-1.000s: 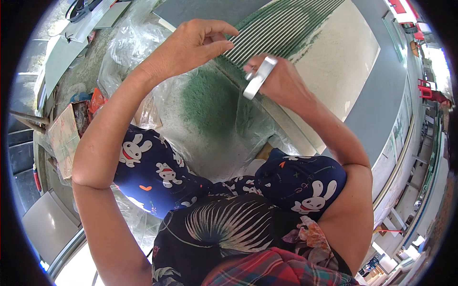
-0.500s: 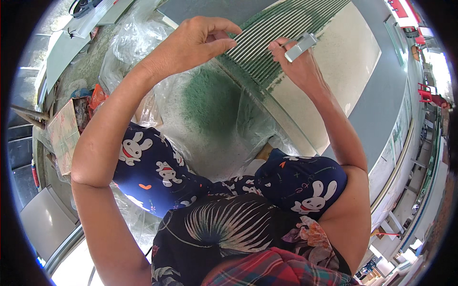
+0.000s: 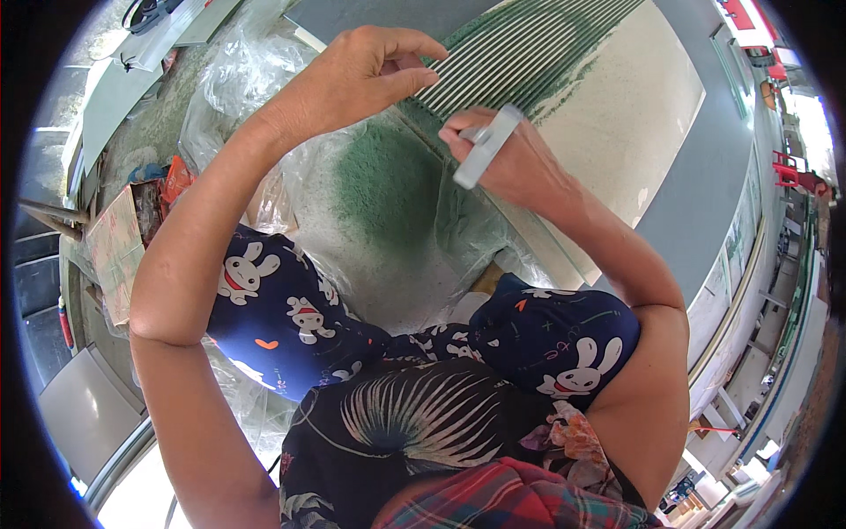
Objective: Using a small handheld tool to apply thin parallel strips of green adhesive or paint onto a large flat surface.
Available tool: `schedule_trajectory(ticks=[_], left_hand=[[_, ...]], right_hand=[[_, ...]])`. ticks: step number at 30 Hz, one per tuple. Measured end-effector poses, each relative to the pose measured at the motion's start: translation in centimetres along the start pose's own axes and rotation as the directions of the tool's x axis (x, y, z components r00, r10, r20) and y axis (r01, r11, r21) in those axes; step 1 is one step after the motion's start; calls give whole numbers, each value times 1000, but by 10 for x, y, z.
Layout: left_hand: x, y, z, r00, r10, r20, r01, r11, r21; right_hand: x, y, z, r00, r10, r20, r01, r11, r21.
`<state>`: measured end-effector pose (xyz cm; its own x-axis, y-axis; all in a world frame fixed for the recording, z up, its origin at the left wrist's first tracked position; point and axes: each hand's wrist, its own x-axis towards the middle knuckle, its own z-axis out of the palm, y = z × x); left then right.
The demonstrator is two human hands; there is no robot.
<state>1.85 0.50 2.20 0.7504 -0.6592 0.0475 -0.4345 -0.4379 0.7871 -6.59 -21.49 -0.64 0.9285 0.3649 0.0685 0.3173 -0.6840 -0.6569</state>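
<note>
My right hand (image 3: 507,159) is closed around a pale grey, bar-shaped tool (image 3: 487,147), whose working end is hidden under the hand. The hand hovers near the lower edge of a board (image 3: 634,97) with a cream surface. Across its left part run straight pale and dark green stripes (image 3: 520,48), with green powder lying over them. Beside the stripes' left edge, my left hand (image 3: 366,75) is held with bent fingers, thumb and forefinger apart. Nothing shows between them. Below the board, green powder (image 3: 388,181) lies heaped on plastic sheeting.
Crumpled clear plastic (image 3: 238,79) covers the floor at the left. A cardboard piece (image 3: 115,229) and an orange bag (image 3: 179,179) lie there too. Grey sheet (image 3: 705,189) surrounds the board. Long panels and rails (image 3: 775,326) line the right side, with a red stool (image 3: 787,170) beyond.
My right hand has moved left and toward me with the pale grey tool, from over the stripes to the board's near edge. My left hand has hardly moved.
</note>
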Motion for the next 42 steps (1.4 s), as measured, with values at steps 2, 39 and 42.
schedule_trajectory(ticks=[2,39,42], left_hand=[[1,-1,0,1000,20,5,-20,1000,-1],[-2,-5,5,999,33,-8,-33,999,-7],[-1,-25,9,999,27,35,-30,997,70]], right_hand=[[2,-4,-2,997,22,76,-21,1000,-10],[0,-22,15,938,-341,58,340,940,31],[1,-34,3,954,-268,134,269,963,8]])
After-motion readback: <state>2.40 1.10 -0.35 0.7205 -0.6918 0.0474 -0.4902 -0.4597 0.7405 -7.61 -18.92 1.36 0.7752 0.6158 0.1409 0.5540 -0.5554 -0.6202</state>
